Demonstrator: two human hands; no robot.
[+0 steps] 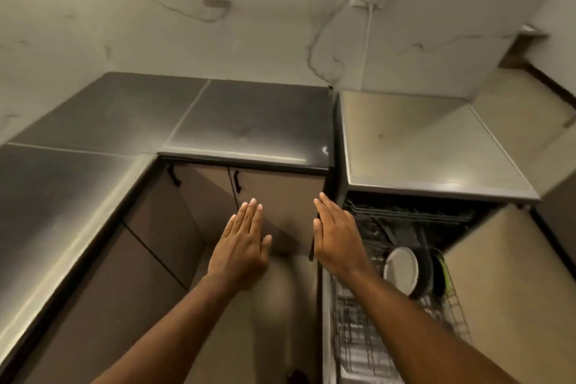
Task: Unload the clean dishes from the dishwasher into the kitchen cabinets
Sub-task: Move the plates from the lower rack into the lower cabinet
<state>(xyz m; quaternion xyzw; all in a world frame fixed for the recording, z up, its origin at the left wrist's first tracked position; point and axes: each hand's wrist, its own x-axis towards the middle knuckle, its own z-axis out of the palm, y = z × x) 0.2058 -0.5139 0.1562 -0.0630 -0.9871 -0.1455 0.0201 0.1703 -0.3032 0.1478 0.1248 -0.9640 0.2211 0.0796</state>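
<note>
Both hands flat, empty, left [241, 246] & right [335, 235]; dishwasher rack [358, 337] contents dim, cut off

Open floor before cabinets; rack crowded.
Floor [265, 321] passable; plate [400, 268] and dark pan [425, 271] stand upright, blocking the lower rack [358, 337].

You have dim, warm overhead light, soft glare on the dark countertop [249, 121], overall blur, and wide-angle bending at edges.

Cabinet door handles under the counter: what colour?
Black; both cabinet door handles show best in the head view, against taupe doors.
</note>
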